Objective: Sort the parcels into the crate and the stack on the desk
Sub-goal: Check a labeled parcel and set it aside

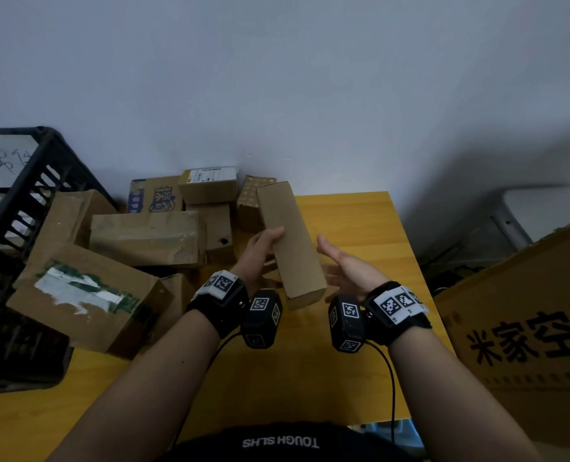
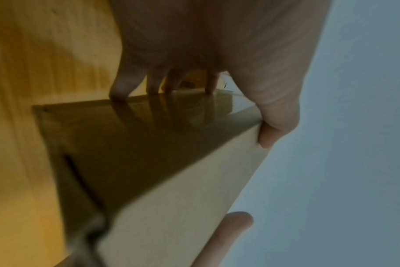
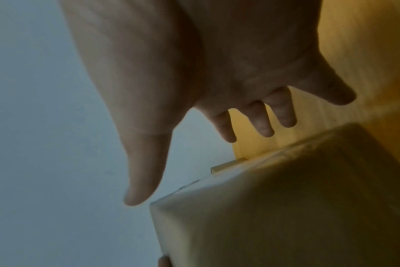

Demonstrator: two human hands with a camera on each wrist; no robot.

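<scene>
A long plain cardboard parcel (image 1: pixel 290 241) hangs tilted above the yellow desk (image 1: pixel 353 221). My left hand (image 1: pixel 263 251) grips its left side. In the left wrist view the thumb (image 2: pixel 269 133) presses the parcel's (image 2: pixel 171 216) upper edge and the fingers (image 2: pixel 121 90) curl under the shaded face. My right hand (image 1: pixel 340 265) is open just right of the parcel, palm toward it. Its fingers (image 3: pixel 263 126) are spread and clear of the parcel (image 3: pixel 286 207) in the right wrist view. A black slatted crate (image 1: pixel 33 181) stands at the left.
Several cardboard parcels (image 1: pixel 143 238) lie heaped on the desk's left half, against the crate and the wall. A large yellow printed carton (image 1: pixel 526 328) leans past the desk's right edge. Bare desk surface shows to the right of my hands and in front of them.
</scene>
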